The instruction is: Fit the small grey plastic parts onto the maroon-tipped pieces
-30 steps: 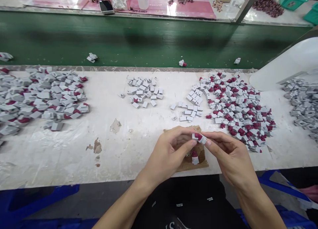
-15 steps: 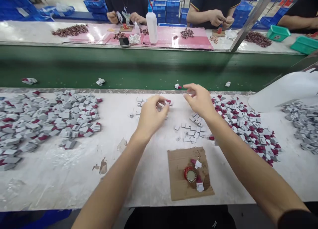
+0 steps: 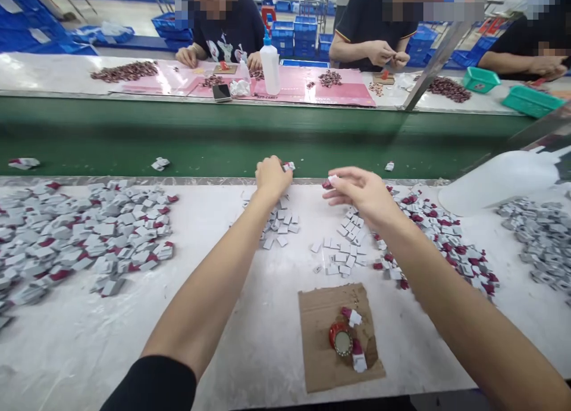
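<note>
My left hand [image 3: 273, 176] reaches to the edge of the green belt [image 3: 214, 143], its fingers closed on a small white and dark-red piece [image 3: 289, 166]. Between thumb and fingers, my right hand [image 3: 361, 191] pinches another dark-red and white piece [image 3: 328, 182]. Loose white pieces [image 3: 282, 220] lie below my left hand, and more white pieces [image 3: 345, 250] below my right. On a cardboard square [image 3: 316, 339] near the front edge sit a red bottle cap [image 3: 342, 341] and two dark-red and white pieces [image 3: 358, 357].
A large pile of grey-white pieces [image 3: 89, 232] covers the left of the table. To the right are a mixed pile [image 3: 446, 238], a white bottle [image 3: 495, 182] and a grey pile [image 3: 539, 238]. Across the belt, people work at another table [image 3: 53, 78].
My left hand has moved up to the belt edge with its piece. My right hand has taken hold of a dark-red and white piece. The pieces on the belt have shifted left.
</note>
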Tool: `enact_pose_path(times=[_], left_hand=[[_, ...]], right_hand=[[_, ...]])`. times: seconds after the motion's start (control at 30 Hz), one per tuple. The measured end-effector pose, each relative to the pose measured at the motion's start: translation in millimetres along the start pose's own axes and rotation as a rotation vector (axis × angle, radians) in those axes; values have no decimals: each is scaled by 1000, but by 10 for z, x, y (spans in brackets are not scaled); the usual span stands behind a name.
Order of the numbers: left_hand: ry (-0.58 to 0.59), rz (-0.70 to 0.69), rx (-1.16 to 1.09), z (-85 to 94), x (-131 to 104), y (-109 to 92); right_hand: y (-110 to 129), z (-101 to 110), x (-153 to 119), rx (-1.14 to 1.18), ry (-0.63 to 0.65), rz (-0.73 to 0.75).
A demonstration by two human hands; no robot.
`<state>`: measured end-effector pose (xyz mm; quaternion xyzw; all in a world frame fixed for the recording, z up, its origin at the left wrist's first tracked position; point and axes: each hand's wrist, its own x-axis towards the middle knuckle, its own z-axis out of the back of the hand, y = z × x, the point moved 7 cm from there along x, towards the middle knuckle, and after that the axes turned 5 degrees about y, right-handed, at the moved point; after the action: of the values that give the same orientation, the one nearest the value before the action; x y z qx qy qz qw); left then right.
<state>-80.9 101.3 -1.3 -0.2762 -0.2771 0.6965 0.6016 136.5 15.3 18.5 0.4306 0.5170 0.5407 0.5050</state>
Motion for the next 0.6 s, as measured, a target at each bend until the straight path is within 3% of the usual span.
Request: enact_pose_path(times=[0.1, 0.17, 0.23, 0.3, 0.4, 0.6], left_hand=[[12, -175, -54, 91, -550, -221], [218, -431, -291, 39, -1102, -455], [442, -495, -471, -49, -1665, -553], [511, -452, -557, -99, -2116, -535], [558, -320, -641, -202, -2579, -386], [680, -74, -748, -385, -3063, -69]], right_hand=[[38, 90, -612, 114, -27, 3], [19, 91, -957, 183, -63, 4], [-34, 57, -1267, 271, -95, 0], [-107, 19, -1565, 323, -125, -16], [-206, -1, -1983, 216, -173, -50], [-334, -74, -2489, 66, -162, -88]])
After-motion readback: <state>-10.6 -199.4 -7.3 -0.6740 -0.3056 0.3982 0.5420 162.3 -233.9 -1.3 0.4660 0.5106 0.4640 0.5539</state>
